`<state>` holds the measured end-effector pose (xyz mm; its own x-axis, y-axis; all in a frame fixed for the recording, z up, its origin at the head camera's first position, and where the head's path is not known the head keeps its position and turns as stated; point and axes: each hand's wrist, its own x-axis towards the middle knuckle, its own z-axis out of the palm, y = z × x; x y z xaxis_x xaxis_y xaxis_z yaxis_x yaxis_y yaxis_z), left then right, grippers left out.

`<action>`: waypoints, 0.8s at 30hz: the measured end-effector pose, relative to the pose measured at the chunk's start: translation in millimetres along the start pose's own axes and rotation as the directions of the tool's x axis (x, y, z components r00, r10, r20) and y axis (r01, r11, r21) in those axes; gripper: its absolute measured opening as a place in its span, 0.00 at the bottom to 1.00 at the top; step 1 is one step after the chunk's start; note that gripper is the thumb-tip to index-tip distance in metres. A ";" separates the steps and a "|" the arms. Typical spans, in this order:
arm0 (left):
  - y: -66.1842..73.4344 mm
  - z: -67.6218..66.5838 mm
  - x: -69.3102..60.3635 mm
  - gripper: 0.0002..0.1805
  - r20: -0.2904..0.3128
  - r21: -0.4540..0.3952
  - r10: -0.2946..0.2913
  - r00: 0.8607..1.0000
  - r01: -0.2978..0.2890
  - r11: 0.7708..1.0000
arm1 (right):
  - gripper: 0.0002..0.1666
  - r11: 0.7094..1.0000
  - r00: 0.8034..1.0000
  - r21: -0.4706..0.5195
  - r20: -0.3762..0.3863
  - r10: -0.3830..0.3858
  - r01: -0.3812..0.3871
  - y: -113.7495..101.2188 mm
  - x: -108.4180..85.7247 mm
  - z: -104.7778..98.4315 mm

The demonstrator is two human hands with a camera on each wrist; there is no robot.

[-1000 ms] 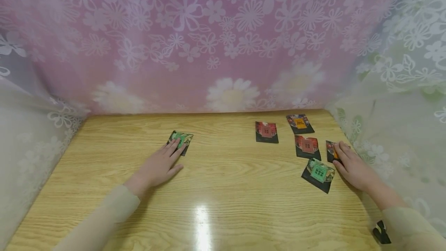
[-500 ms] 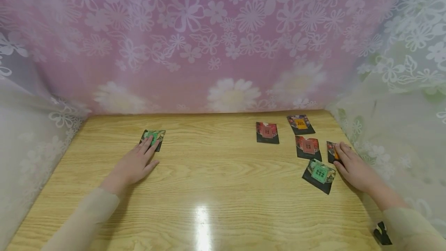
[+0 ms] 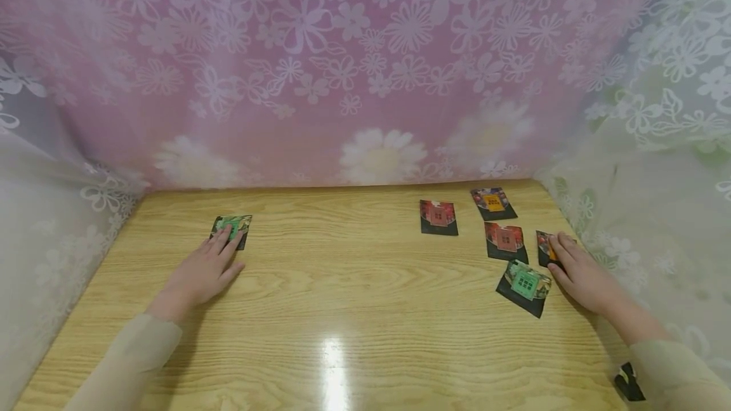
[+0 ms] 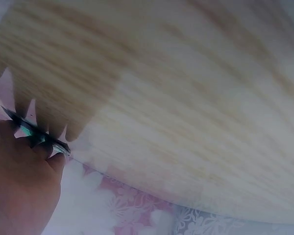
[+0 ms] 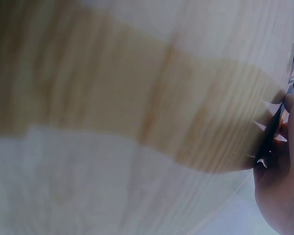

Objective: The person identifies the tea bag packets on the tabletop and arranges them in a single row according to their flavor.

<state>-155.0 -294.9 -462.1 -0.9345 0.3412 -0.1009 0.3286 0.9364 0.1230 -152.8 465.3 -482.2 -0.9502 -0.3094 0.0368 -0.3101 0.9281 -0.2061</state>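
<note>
My left hand [image 3: 197, 274] lies with its fingers extended on a small flat packet [image 3: 243, 223], black with a green label, at the table's left. Part of that packet is hidden under the fingers; the left wrist view catches the packet [image 4: 38, 133] edge-on. At the far right, the fingers of my right hand [image 3: 585, 281] rest on a black packet [image 3: 544, 250] with red and orange print, covering much of it. Just beside this hand lies another green-labelled packet [image 3: 524, 283], turned at an angle.
Two red-labelled packets, one [image 3: 439, 215] further left and one [image 3: 505, 240] nearer my right hand, lie flat. Behind them is an orange-labelled packet [image 3: 493, 202]. A small black object [image 3: 629, 382] sits by the right sleeve. Flowered curtains [image 3: 365, 81] border the wooden table [image 3: 365, 297].
My left hand has moved left across the table, and the green-labelled packet under its fingers has slid along. My right hand has stayed in place on its packet.
</note>
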 end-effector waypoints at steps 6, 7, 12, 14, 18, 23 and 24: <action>-0.7 -2.0 -2.2 0.41 0.002 -0.015 -0.015 1.000 0.015 1.000 | 0.39 1.000 1.000 -0.005 -0.011 -0.010 0.010 0.6 0.0 0.7; -1.3 -1.8 -2.2 0.41 0.008 -0.014 -0.016 1.000 0.016 1.000 | 0.39 1.000 1.000 -0.007 -0.013 -0.012 0.012 0.7 0.1 0.8; -4.0 -2.3 -1.6 0.42 0.010 -0.030 -0.016 1.000 0.017 0.999 | 0.39 1.000 1.000 -0.009 -0.020 -0.017 0.017 -0.1 0.1 0.0; -4.1 -3.0 -1.6 0.43 0.010 -0.037 -0.018 1.000 0.019 0.999 | 0.39 1.000 1.000 -0.006 -0.015 -0.014 0.014 -0.8 0.0 -0.8; -1.4 -3.2 -0.2 0.43 0.011 -0.025 -0.005 1.000 0.005 1.000 | 0.39 1.000 1.000 0.001 0.001 -0.005 0.005 -1.6 -0.3 -1.5; 13.5 -2.2 6.0 0.40 -0.007 0.009 0.050 0.999 -0.050 0.999 | 0.39 1.000 1.000 0.000 -0.008 -0.013 0.013 -0.5 -0.2 -0.2; 18.2 -2.1 7.9 0.40 -0.012 0.012 0.064 0.998 -0.064 0.998 | 0.39 1.000 1.000 -0.001 -0.011 -0.015 0.015 -0.2 -0.1 0.0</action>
<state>-156.7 -275.4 -458.6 -0.9132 0.3994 -0.0810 0.3892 0.9136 0.1173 -152.7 465.2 -482.2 -0.9457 -0.3211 0.0511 -0.3246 0.9235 -0.2044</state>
